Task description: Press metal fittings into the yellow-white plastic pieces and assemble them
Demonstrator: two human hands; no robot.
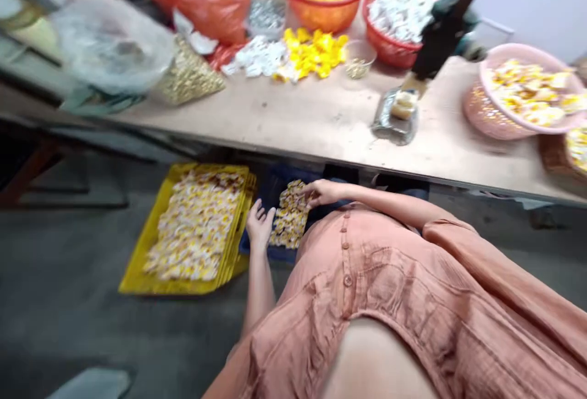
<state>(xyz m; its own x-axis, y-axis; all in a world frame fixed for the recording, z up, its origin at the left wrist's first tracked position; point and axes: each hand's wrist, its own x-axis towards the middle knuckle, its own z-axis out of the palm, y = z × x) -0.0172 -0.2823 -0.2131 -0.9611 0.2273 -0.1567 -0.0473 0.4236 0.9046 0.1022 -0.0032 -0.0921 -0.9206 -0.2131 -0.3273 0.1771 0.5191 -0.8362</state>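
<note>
Below the table edge a blue tray point(280, 254) holds small yellow-and-white pieces point(290, 227), laid close together. My left hand point(260, 226) is over the tray's left side, its palm turned up and fingers apart, with nothing in it. From the right, my right hand point(321, 192) reaches over the pieces with its fingers stretched out and slightly bent. Its fingertips are at the pieces' upper right edge; whether they touch a piece is too small to tell. Left of the tray, a stack of yellow trays point(137, 273) carries many similar pieces point(197, 227).
On the table point(316, 133) stand a press-like tool point(435, 44) with a metal base point(395, 119), a pink basket point(493, 108) of pieces, an orange basket point(316, 16) and a red basket point(392, 47). Loose yellow parts point(316, 53) and plastic bags point(114, 44) lie farther left.
</note>
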